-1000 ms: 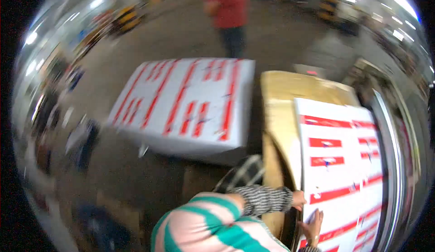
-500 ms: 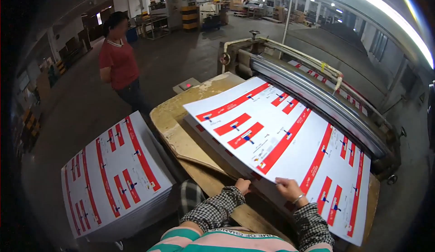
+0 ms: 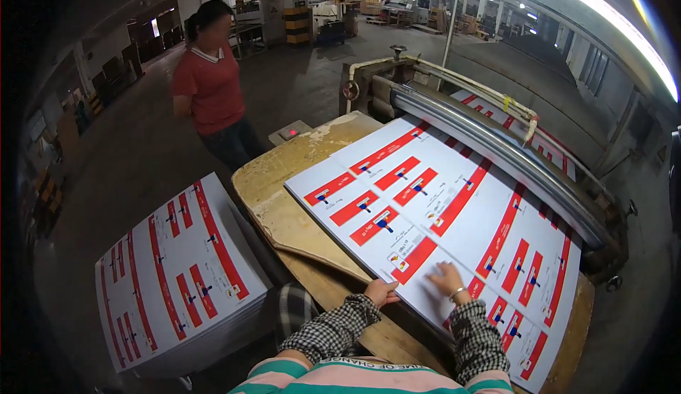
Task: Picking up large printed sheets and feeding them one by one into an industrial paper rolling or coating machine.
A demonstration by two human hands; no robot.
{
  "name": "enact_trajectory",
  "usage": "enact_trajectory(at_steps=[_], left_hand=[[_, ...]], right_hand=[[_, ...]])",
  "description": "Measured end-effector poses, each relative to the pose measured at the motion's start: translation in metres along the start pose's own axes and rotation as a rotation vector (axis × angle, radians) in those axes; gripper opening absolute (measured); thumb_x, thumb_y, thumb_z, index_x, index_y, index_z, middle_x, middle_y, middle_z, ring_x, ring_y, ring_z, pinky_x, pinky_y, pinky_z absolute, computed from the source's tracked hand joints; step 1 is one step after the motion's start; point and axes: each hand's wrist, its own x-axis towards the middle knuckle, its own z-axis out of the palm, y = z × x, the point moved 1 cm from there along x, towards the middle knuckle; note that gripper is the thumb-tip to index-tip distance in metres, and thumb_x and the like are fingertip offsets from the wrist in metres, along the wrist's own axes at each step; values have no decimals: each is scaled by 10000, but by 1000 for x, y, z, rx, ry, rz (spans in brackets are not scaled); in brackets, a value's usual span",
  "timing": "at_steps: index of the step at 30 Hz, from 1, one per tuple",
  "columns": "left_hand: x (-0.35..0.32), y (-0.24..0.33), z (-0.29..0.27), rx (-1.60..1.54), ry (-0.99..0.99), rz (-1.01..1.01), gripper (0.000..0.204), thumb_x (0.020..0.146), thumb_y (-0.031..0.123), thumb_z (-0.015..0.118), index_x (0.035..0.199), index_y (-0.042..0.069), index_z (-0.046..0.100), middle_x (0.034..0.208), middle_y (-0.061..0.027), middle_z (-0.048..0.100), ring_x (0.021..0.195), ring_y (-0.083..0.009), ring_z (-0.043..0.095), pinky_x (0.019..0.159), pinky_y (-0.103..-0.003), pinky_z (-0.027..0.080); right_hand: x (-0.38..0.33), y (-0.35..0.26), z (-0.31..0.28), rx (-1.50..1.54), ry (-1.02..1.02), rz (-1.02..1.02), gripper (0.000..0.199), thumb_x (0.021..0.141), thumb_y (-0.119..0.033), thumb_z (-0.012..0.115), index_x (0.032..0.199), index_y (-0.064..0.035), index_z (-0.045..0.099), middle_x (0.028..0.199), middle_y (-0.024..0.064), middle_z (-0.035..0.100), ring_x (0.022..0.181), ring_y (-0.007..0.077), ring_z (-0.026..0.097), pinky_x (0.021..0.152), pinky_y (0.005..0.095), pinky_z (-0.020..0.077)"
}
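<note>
In the head view, a worn, tan wooden table (image 3: 277, 199) spreads in front of the person, who wears a striped pink, green and white top (image 3: 397, 378) with checked sleeves (image 3: 328, 331). A pile of large printed sheets (image 3: 365, 213), white with red bands and small blue marks, lies on the table. A top sheet (image 3: 475, 209) overlaps the pile on the side nearer a shiny metal roller (image 3: 496, 163), which runs along the table's far right side.

The left hand (image 3: 383, 292) is at the pile's edge above the near side of the table, fingers curled in and touching the edge; whether they pinch a sheet, I cannot tell. The right hand (image 3: 447, 280) is over the pile, farther right along the table's near side, with fingers spread and nothing between them. Whether it touches the paper is unclear. A bracelet (image 3: 460, 295) circles that wrist.

To the left of the table stands a tall second stack (image 3: 167, 273) of similar red-and-white sheets. Beyond the table's far left edge, a person in a red shirt (image 3: 213, 89) stands near a small box with a lit red light (image 3: 292, 132).
</note>
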Motion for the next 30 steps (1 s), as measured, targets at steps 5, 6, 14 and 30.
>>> enact_trajectory(at_steps=[5,6,14,30], left_hand=[[3,-7,-14,11,-9,9,284,809,74,462,1085,19,421,1021,-96,536,885,-195,552,727,-326,472],[1,-6,-9,16,-24,2,284,809,74,462,1085,19,421,1021,-96,536,885,-195,552,727,-326,472],[-34,26,8,-55,-31,45,173,752,129,569,808,-22,506,738,-83,557,616,-142,548,528,-243,448],[-3,-8,-16,-66,-41,36,222,808,122,471,1008,25,475,869,-60,578,731,-159,574,671,-315,485]], right_hand=[[-61,-61,13,-556,-282,-93,926,567,-501,656,1250,-37,235,1271,274,206,1145,465,223,932,423,270],[-56,-45,13,-427,-254,-147,835,587,-463,654,1221,-50,300,1258,266,244,1148,442,241,927,405,282],[-51,-60,-70,245,-216,6,243,741,-115,504,942,3,575,906,136,604,808,204,582,730,262,445],[-44,-37,-19,225,-262,77,194,710,-134,568,846,-3,613,843,118,621,777,130,565,714,239,442]])
